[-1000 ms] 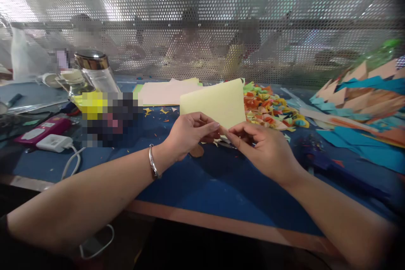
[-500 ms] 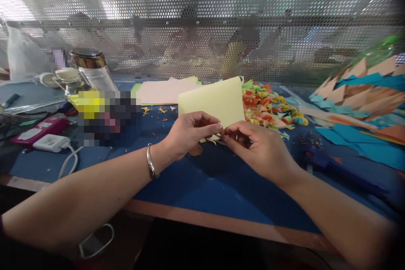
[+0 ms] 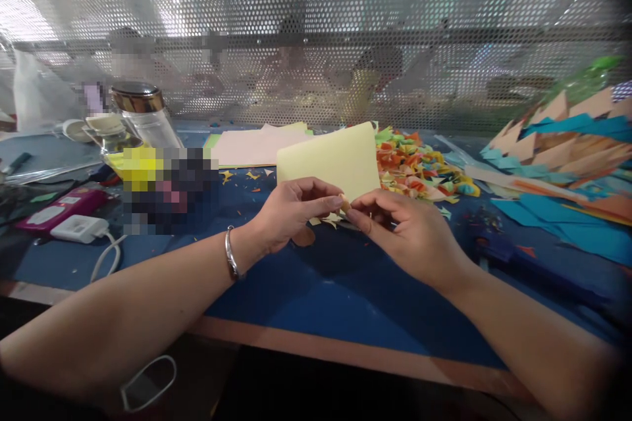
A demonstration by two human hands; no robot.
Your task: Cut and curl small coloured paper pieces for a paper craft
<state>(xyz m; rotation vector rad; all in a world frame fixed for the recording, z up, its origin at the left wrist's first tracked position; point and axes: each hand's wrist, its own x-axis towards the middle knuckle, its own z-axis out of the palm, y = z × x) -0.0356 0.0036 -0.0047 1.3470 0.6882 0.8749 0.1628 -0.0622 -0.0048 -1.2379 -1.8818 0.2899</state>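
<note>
Dim tabletop (image 3: 296,306), bright glare through mesh (image 3: 316,95)
Soft shadow at centre — right edge dark, blurred; pixelated patches left.

Two bare hands, the left hand (image 3: 302,205) and the right hand (image 3: 405,223), with bare forearms, a narrow, shiny silver-coloured bangle (image 3: 230,253) around the left wrist, and a dark sleeve (image 3: 29,401), dim and hard to make out, at lower left.

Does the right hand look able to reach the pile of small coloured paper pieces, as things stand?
Probably yes: the paper pile lies just beyond the right hand, with no visible barrier between. Its fingers, however, seem closed on a small pale piece.
</note>
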